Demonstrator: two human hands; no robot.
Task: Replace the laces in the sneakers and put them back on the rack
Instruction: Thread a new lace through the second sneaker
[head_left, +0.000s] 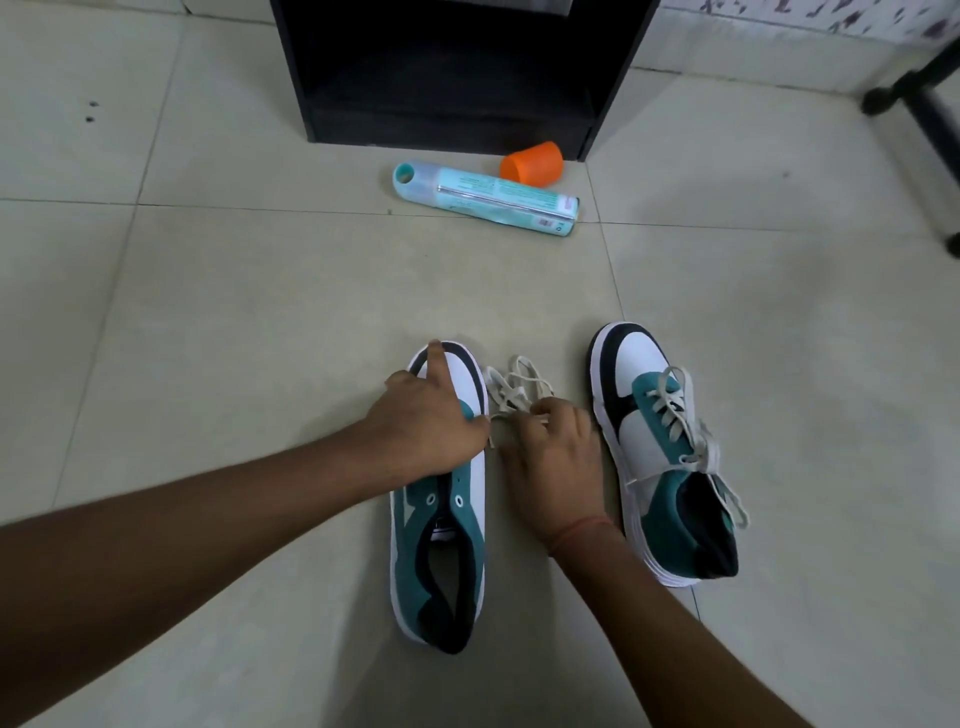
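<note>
Head view: pale glossy floor tiles (218, 291) with dark grout lines; black rack (452, 78) top centre. Below it, teal spray can (485, 200) on its side, orange plastic cap (532, 161) beside it. Unlaced teal-white sneaker (441, 545) lower centre, left hand (428, 421) spread flat on its toe. Right hand (558, 452) curled, pinching loose white lace (517, 384). Laced sneaker (665, 457) right of centre.
</note>
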